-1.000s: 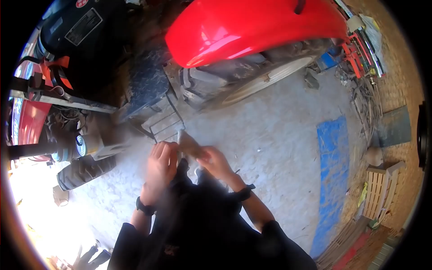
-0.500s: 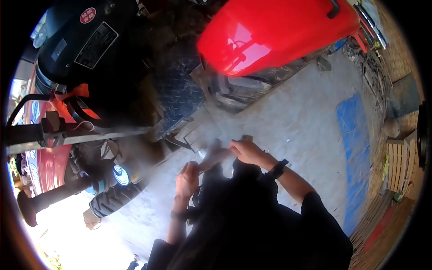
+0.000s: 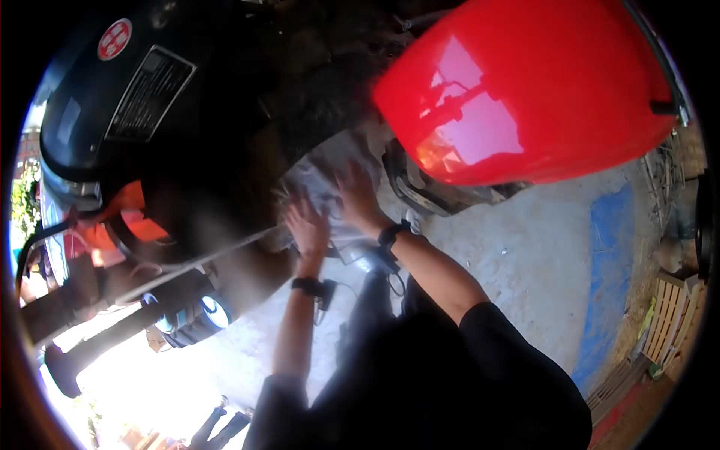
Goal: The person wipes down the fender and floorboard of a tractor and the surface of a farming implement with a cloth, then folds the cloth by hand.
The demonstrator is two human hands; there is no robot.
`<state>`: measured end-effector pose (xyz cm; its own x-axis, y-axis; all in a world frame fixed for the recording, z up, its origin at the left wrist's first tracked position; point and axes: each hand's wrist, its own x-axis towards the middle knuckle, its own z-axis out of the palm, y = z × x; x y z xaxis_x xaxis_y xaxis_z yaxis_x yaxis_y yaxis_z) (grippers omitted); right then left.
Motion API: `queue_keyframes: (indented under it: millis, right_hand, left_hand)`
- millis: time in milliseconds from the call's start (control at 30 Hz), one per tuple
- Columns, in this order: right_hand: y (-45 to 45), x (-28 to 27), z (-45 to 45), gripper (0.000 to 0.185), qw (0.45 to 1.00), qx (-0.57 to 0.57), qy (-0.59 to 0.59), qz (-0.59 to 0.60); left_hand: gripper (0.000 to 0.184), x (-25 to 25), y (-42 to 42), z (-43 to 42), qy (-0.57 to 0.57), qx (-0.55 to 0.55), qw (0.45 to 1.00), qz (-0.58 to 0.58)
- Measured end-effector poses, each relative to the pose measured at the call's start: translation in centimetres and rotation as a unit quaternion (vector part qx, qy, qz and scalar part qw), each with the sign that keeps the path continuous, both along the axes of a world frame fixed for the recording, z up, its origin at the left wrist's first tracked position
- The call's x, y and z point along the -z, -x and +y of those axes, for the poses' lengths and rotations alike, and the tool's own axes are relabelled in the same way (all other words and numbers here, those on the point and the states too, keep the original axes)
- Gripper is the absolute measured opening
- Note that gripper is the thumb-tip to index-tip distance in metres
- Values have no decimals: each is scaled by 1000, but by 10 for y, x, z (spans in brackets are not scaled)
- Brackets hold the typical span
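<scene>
Sheeting (image 3: 324, 171), grey and rumpled, lies spread beneath both hands near the middle of my view, between the dark body of the machine and the tip of a red fender (image 3: 525, 90). I cannot make out whether it is cloth or plastic, nor what bears it from below.

I see the left hand (image 3: 308, 225) over the lower part of the sheet, back upward, fingers fanned well apart and gripping nothing that I can find. The right hand (image 3: 358, 195) lies just beside it and a little farther up, also flat and wide open with the fingers reaching forward, and I find nothing in its grasp. Both look laid on the grey surface, though blur keeps me from judging how firmly they press. Each wrist wears a black band.

Off to the left I have a black casing (image 3: 82, 112) carrying a dark label plate (image 3: 151, 94) and a round red-and-white sticker (image 3: 115, 39), with an orange part (image 3: 135, 206) below. Under the fender sits a tyre (image 3: 442, 196); well apart on the right, a blue strip (image 3: 609, 277) runs along the concrete floor (image 3: 525, 255).
</scene>
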<state>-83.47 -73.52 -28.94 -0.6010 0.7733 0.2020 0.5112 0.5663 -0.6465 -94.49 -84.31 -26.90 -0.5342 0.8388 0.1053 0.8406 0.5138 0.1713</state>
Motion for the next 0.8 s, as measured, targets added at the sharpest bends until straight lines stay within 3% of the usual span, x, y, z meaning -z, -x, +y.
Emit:
queue_keyframes:
  millis: [33,67,267,367,433,600,800]
  right_hand:
    - [-2,21,-4,61,997,-12,-31,-74]
    - [-4,32,-5,68,997,-12,3,-77]
    - [14,56,22,64,999,-16,-31,-33]
    - [21,57,35,60,996,-19,-69,-55]
    - [27,54,40,60,998,-11,-55,-20]
    - [51,50,60,61,996,18,-63,-61]
    - [81,47,83,66,996,27,-37,-81]
  left_hand:
    - [67,10,-10,5,16,26,999,-32]
    - [68,22,-17,11,8,20,999,-41]
    - [68,69,1,46,10,-2,999,-38]
    - [66,74,7,62,47,-20,998,-31]
    - [66,76,16,68,32,6,999,14]
    - [68,77,44,98,-5,43,998,54]
    - [64,74,74,125,-11,51,998,23]
